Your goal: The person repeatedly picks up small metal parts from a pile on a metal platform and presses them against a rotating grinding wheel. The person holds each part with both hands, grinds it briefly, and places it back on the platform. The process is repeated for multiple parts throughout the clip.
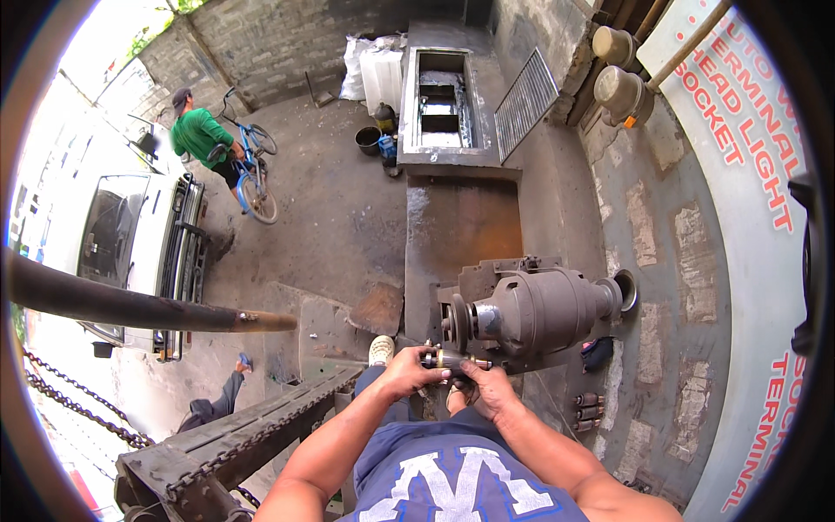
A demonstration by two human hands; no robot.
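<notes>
I am sitting with my knees up, holding a short metal shaft [452,360] with brass-coloured bands between both hands. My left hand [405,371] grips its left end, my right hand [489,383] its right end. Just beyond the shaft stands a large grey drum-shaped machine housing [539,306] with a pulley-like hub on its left face and a flange at its right. My foot in a pale shoe [381,349] rests on the ground below the hands.
A greasy metal beam with chains [252,435] lies at my left. A long pipe [139,306] crosses above it. Small metal parts [587,411] lie by the wall. Farther off are a service pit [442,104], a white truck [130,235] and a person on a blue bicycle [213,143].
</notes>
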